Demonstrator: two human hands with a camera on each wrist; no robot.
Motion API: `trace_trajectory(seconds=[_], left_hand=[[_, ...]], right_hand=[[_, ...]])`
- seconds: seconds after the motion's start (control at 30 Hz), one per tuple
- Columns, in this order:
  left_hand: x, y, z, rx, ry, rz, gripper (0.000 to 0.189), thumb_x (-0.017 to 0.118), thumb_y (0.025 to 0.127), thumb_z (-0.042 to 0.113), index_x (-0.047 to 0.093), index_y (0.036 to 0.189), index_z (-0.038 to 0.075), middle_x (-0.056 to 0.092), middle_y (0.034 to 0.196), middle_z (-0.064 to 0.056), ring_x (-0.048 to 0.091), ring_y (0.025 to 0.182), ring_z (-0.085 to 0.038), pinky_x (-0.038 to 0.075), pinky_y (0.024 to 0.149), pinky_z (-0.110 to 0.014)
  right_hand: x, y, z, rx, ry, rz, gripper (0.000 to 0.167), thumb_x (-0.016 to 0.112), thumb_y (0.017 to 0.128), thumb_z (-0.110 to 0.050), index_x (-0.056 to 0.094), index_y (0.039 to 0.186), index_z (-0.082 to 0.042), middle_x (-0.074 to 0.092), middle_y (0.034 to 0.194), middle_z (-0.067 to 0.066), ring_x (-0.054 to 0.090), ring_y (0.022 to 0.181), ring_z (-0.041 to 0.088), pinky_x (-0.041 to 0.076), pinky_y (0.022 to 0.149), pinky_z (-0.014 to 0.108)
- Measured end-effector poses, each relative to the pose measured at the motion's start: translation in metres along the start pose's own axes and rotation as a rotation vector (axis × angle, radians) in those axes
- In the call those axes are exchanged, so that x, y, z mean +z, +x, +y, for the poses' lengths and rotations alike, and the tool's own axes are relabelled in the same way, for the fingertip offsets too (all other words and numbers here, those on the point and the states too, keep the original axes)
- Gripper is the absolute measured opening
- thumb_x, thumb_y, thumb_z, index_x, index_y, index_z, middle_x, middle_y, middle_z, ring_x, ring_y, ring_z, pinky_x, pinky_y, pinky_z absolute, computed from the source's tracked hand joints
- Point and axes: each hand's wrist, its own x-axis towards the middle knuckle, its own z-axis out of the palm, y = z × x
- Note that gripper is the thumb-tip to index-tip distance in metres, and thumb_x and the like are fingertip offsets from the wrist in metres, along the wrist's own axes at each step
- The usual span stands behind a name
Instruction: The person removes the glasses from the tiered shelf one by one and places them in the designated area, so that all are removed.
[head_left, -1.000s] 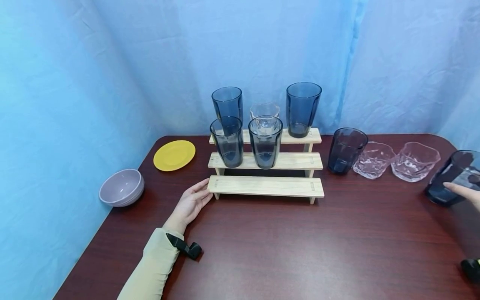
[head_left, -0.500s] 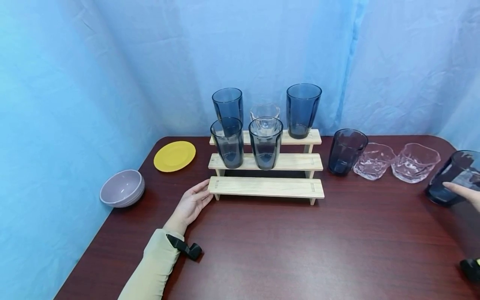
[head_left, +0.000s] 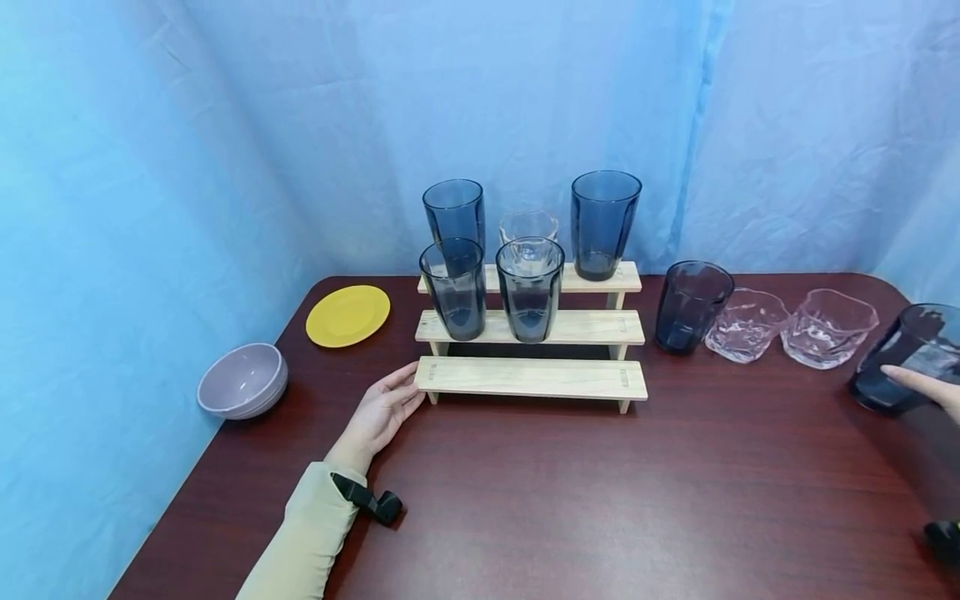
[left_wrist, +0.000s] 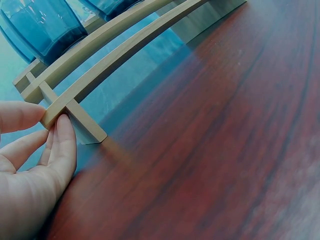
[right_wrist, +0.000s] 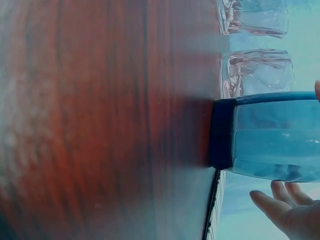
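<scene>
A three-tier wooden rack (head_left: 531, 377) stands mid-table. My left hand (head_left: 382, 412) is at the left end of its lowest shelf; in the left wrist view the thumb and fingers pinch the board's end. On the middle tier stand two tall smoky-blue glasses (head_left: 529, 292), and the top tier bears two more tall blue glasses (head_left: 606, 225) with a short clear glass (head_left: 529, 223) between them. At the far right my right hand (right_wrist: 295, 212) holds a tall blue glass (right_wrist: 275, 137) standing on the table, digits on opposite sides; most of this hand is outside the head view.
Right of the rack stand a dark tall glass (head_left: 693, 307) and two short clear glasses (head_left: 746, 325). At left lie a yellow plate (head_left: 348, 317) and a lilac bowl (head_left: 243, 380) near the table's edge. Blue curtains (head_left: 525, 92) hang behind and at the sides.
The head view has shifted very slightly, so everything sits a little lower in it. Both hands, the rack and the glasses keep their places.
</scene>
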Motion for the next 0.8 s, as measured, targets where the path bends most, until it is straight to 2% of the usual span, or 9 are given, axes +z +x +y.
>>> trace_trajectory(seconds=[0.1, 0.23, 0.3, 0.47, 0.57, 0.63, 0.67, 0.73, 0.8], left_hand=[[0.0, 0.0, 0.0, 0.001, -0.008, 0.0, 0.056, 0.035, 0.096, -0.009, 0.02, 0.149, -0.002, 0.024, 0.15, -0.02, 0.058, 0.098, -0.001, 0.047, 0.084, -0.016], [0.0, -0.001, 0.0, 0.004, -0.003, 0.001, 0.056, 0.036, 0.096, -0.008, 0.019, 0.149, -0.002, 0.026, 0.149, -0.019, 0.058, 0.098, 0.0, 0.047, 0.084, -0.016], [0.0, -0.001, 0.0, 0.003, -0.005, 0.001, 0.056, 0.036, 0.096, -0.008, 0.019, 0.149, -0.002, 0.027, 0.149, -0.018, 0.059, 0.099, 0.0, 0.047, 0.084, -0.016], [0.0, -0.001, 0.0, 0.006, 0.0, -0.009, 0.056, 0.035, 0.096, -0.009, 0.019, 0.149, -0.003, 0.024, 0.15, -0.02, 0.058, 0.098, 0.0, 0.047, 0.084, -0.016], [0.0, -0.001, 0.0, 0.005, 0.007, -0.007, 0.055, 0.035, 0.096, -0.009, 0.019, 0.149, -0.003, 0.024, 0.15, -0.02, 0.058, 0.099, 0.0, 0.046, 0.085, -0.016], [0.001, -0.001, 0.0, 0.003, 0.01, -0.004, 0.055, 0.035, 0.096, -0.009, 0.02, 0.149, -0.003, 0.024, 0.15, -0.02, 0.058, 0.099, 0.0, 0.046, 0.085, -0.016], [0.001, -0.001, 0.0, 0.002, 0.008, -0.003, 0.055, 0.035, 0.096, -0.009, 0.02, 0.149, -0.003, 0.024, 0.15, -0.02, 0.058, 0.099, 0.0, 0.046, 0.085, -0.016], [0.001, -0.001, 0.0, 0.001, 0.008, -0.002, 0.055, 0.035, 0.096, -0.009, 0.02, 0.149, -0.003, 0.024, 0.151, -0.021, 0.058, 0.098, 0.0, 0.046, 0.085, -0.016], [0.002, -0.001, 0.001, 0.0, 0.011, 0.001, 0.056, 0.035, 0.096, -0.009, 0.02, 0.149, -0.003, 0.023, 0.151, -0.021, 0.058, 0.098, 0.0, 0.046, 0.085, -0.016]], right_hand=[[-0.012, 0.012, -0.011, -0.088, -0.212, 0.053, 0.055, 0.01, 0.106, -0.016, 0.004, 0.142, -0.056, 0.065, 0.115, -0.004, 0.034, 0.061, -0.007, 0.028, 0.054, 0.018], [-0.016, 0.014, -0.01, -0.151, -0.264, 0.058, 0.051, 0.01, 0.106, -0.017, 0.005, 0.148, -0.044, 0.062, 0.117, 0.021, 0.025, 0.045, 0.001, 0.022, 0.04, 0.022], [-0.018, 0.014, -0.01, -0.149, -0.276, 0.048, 0.052, 0.01, 0.105, -0.016, 0.006, 0.15, -0.041, 0.06, 0.121, 0.021, 0.024, 0.044, 0.002, 0.021, 0.039, 0.022], [-0.018, 0.007, 0.007, -0.192, -0.386, 0.028, 0.057, 0.011, 0.1, -0.011, 0.008, 0.152, -0.033, 0.052, 0.057, 0.016, 0.016, 0.041, 0.008, 0.018, 0.038, 0.026], [-0.001, -0.019, 0.05, -0.249, -0.455, -0.016, 0.057, 0.009, 0.097, -0.014, 0.013, 0.153, -0.022, 0.064, 0.105, 0.02, 0.016, 0.042, 0.008, 0.018, 0.038, 0.027], [-0.006, -0.016, 0.046, -0.266, -0.476, -0.029, 0.056, 0.005, 0.098, -0.015, 0.011, 0.154, -0.019, 0.035, 0.149, 0.015, 0.016, 0.042, 0.009, 0.019, 0.038, 0.028], [-0.01, -0.011, 0.04, -0.273, -0.488, -0.03, 0.056, 0.002, 0.099, -0.018, 0.01, 0.154, -0.018, 0.034, 0.15, 0.015, 0.016, 0.042, 0.009, 0.02, 0.038, 0.028], [-0.026, 0.009, 0.007, -0.231, -0.506, -0.009, 0.054, 0.0, 0.1, -0.017, 0.006, 0.154, -0.022, 0.063, 0.108, 0.02, 0.017, 0.041, 0.013, 0.021, 0.038, 0.031], [-0.043, 0.033, -0.031, -0.187, -0.473, 0.02, 0.051, -0.001, 0.102, -0.021, 0.002, 0.153, -0.027, 0.052, 0.062, 0.014, 0.017, 0.041, 0.011, 0.02, 0.038, 0.029]])
